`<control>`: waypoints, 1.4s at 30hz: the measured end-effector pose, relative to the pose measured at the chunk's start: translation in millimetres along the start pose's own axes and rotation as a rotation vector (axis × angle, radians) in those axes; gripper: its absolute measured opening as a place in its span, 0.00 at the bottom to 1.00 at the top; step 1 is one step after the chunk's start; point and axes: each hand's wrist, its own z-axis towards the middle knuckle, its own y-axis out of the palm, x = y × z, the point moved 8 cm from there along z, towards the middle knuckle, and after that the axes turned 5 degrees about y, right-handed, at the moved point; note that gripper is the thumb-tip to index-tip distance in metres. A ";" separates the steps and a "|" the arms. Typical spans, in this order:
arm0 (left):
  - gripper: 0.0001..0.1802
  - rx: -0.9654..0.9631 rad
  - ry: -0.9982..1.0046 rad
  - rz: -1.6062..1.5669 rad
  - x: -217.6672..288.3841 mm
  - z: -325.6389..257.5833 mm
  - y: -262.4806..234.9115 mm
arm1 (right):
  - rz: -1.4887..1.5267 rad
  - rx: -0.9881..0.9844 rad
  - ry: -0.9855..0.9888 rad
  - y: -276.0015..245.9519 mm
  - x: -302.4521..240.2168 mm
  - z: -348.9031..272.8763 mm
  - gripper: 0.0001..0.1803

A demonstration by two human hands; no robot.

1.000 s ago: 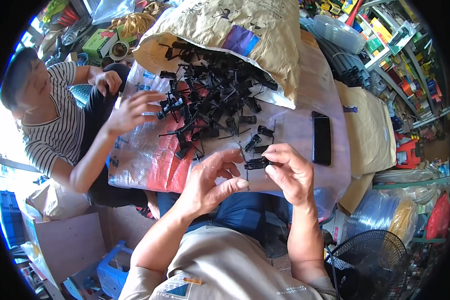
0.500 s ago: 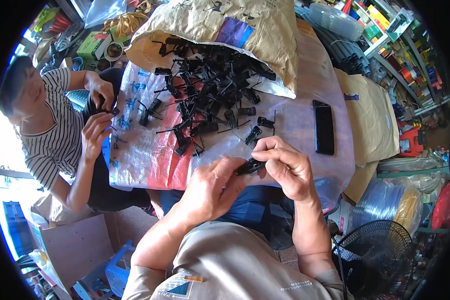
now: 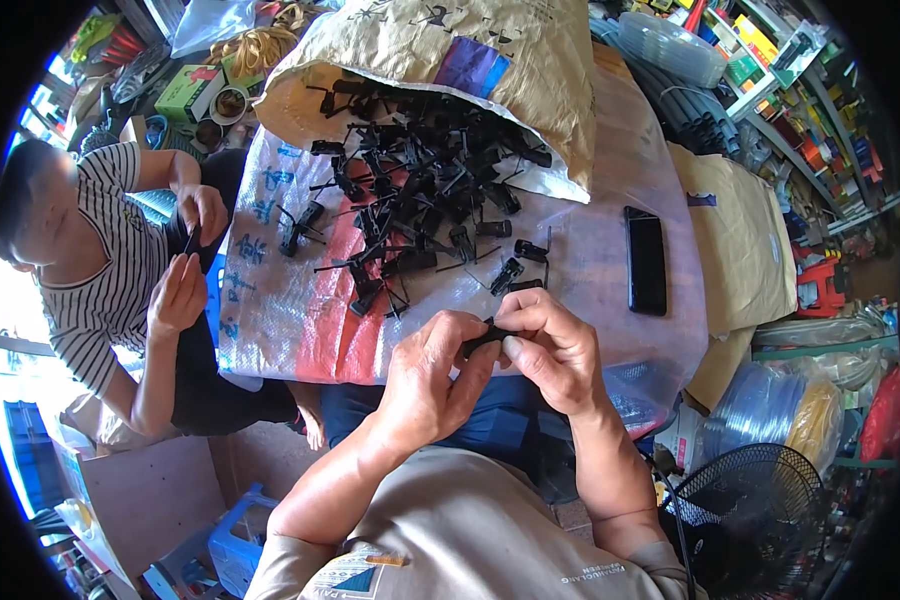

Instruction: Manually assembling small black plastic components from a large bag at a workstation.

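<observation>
By the near edge of the plastic sheet (image 3: 607,250), left hand (image 3: 430,372) and right hand (image 3: 558,352) are pinching one black part (image 3: 482,341), fingers nearly closed; any slackening could be dropping it onto dark trousers (image 3: 490,415)

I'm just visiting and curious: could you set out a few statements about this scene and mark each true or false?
1. The person's left hand and right hand are both on one small black part. True.
2. The phone lies left of the pile of black parts. False: it lies to the right.
3. The sack has its open mouth over the pile. True.
4. The co-worker's shirt is plain. False: it is striped.
</observation>
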 end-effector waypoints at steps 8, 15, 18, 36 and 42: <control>0.10 -0.003 0.080 0.046 3.1 -4.8 4.7 | 0.013 -0.023 -0.003 -1.9 15.5 -6.4 0.08; 0.06 0.031 -0.479 -0.422 -37.4 -33.0 18.1 | 0.094 -0.039 0.111 1.2 16.7 -8.3 0.11; 0.12 0.023 -0.712 -0.855 -50.5 -43.5 31.3 | 0.120 -0.096 0.180 -2.8 22.2 -14.0 0.16; 0.21 -0.324 -0.244 -0.136 -24.3 -30.2 33.6 | -0.137 -0.127 0.418 -9.5 33.8 -37.6 0.05; 0.17 -0.274 -0.461 -0.380 -40.1 -38.5 37.1 | -0.256 -0.131 0.330 -11.7 29.2 -31.3 0.06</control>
